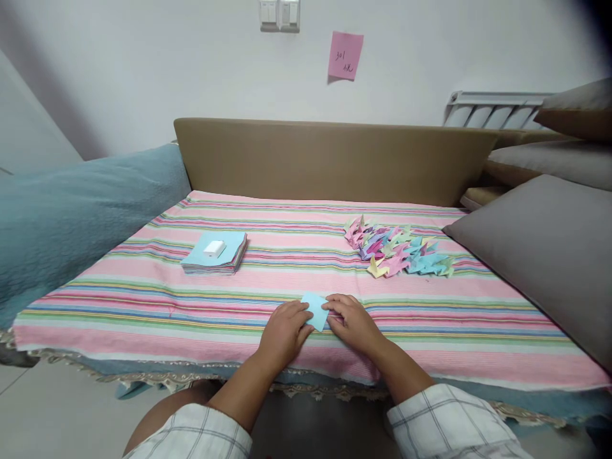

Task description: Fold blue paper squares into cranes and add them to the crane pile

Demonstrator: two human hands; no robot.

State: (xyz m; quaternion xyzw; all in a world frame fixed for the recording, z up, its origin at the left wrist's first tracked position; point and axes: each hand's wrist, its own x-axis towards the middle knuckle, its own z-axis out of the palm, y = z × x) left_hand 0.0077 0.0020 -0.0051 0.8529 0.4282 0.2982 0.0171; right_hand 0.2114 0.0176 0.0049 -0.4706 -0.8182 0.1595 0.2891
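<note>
A small light-blue piece of paper (316, 310), apparently folded, is held just above or on the striped cloth at the front middle. My left hand (284, 331) grips its left edge, with the thumb near the lower corner and the fingers over the side. On the opposite edge, my right hand (354, 325) pinches the paper between thumb and fingers. Beyond my right hand lies a cluster of folded paper cranes (394, 248) in pink, purple, green, yellow and blue. A stack of square paper (234, 245), blue on top, sits to the left with a small white box (215, 248) on it.
The striped cloth (143, 299) covers the sofa seat, whose front edge runs close to my forearms. Grey cushions (540, 248) are piled on the right. A blue armrest (90, 217) borders the left, and a brown backrest (329, 162) stands behind.
</note>
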